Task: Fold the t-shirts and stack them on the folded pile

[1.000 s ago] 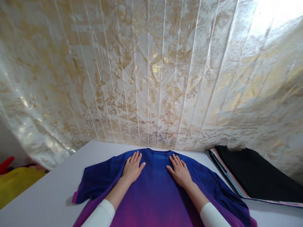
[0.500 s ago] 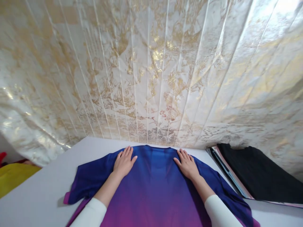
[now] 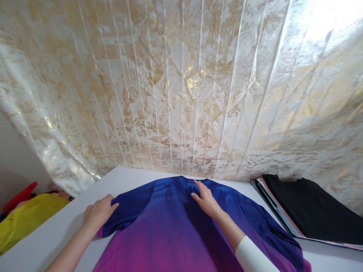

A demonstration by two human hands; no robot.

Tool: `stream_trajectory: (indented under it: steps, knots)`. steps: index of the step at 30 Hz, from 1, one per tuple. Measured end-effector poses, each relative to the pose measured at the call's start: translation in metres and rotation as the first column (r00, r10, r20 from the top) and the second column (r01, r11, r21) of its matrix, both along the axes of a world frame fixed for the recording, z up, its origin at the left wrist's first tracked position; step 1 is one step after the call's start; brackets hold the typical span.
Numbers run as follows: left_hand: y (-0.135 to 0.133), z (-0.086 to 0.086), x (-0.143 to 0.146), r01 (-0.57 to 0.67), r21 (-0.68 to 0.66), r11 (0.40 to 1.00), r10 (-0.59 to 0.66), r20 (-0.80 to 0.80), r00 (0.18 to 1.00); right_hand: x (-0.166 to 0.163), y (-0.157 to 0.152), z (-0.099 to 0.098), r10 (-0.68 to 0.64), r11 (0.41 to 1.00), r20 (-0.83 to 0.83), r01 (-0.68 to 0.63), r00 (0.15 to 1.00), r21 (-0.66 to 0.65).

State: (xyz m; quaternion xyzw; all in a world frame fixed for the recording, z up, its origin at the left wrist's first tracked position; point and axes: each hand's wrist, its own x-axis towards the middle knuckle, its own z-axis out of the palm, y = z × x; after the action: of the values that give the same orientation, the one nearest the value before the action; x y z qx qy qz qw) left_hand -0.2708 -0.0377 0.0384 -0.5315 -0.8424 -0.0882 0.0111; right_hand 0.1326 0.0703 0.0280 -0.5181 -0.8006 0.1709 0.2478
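Note:
A short-sleeved shirt (image 3: 159, 223), shading from blue at the shoulders to purple-pink lower down, lies spread on the white table with its neckline at the far side. At the left sleeve's outer edge is my left hand (image 3: 99, 211), fingers curled over and thumb against the fabric, pinching the sleeve. My right hand (image 3: 205, 200) is over the upper part of the shirt just below the neckline, fingers stretched out and thumb apart. Its shadow falls on the cloth; whether it touches the fabric I cannot tell.
On the right a stack of folded clothes (image 3: 314, 211) has a black garment on top. Yellow cloth (image 3: 36, 209) and a red item (image 3: 19, 196) lie beyond the left edge of the white table (image 3: 70, 223). A gold-patterned, shiny curtain (image 3: 181, 94) hangs behind.
My left hand has gone from the shirt's left shoulder out to the sleeve's end and closed on it. My right hand has shifted left from the right shoulder towards the neckline.

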Motion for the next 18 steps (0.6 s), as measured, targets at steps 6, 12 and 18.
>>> stream_trajectory:
  steps: [6, 12, 18]
  knots:
    - [0.014, 0.013, 0.05, 0.185, 0.104, 0.977, -0.204, 0.224, 0.953, -0.079, -0.061, 0.016, 0.218, 0.758, -0.618, -0.53, 0.755, -0.379]
    - [0.023, 0.017, 0.138, 0.423, 0.211, 0.881, -0.469, 0.51, 0.722, -0.113, -0.081, 0.017, -0.126, 0.687, -0.706, -0.452, 0.697, -0.569]
    - [-0.018, 0.015, 0.167, 0.485, 0.349, 0.802, -0.59, 0.594, 0.548, -0.101, -0.053, 0.005, -0.305, 0.678, -0.702, -0.371, 0.643, -0.634]
